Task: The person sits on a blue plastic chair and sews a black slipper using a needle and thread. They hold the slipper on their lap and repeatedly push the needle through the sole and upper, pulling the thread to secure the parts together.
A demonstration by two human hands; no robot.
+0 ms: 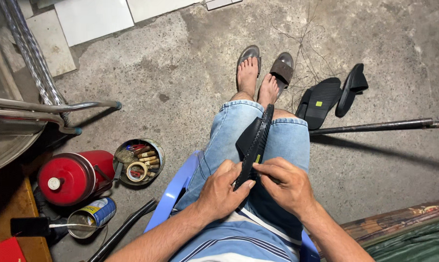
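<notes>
While the person sits on a blue plastic chair point(173, 191) with legs stretched out, a black sandal point(255, 143) stands on its edge across the lap, sole side facing left, its length running from the belly out toward the knees. The left hand point(223, 190) clamps the near end, fingers curled around the sole and the thumb pressed up against the edge. The right hand point(286, 185) comes in from the other side, fingers bent and pinched together right at the sandal's rim, next to a small yellow-green patch; whether anything sits between those fingertips is too small to tell. Both hands touch the sandal, almost meeting at its near end.

Out on the concrete floor point(180, 73), the feet rest on a pair of brown slippers point(268, 63). Just to the right lie two more black sandals point(331, 97), one flat with its sole up, one tilted on its side. A dark metal rod point(375, 126) stretches across the floor beyond the right knee. On the left, a round tin of tools and tape point(139, 162) sits beside a red cylinder point(74, 177), with an open can point(91, 217) nearer the chair.
</notes>
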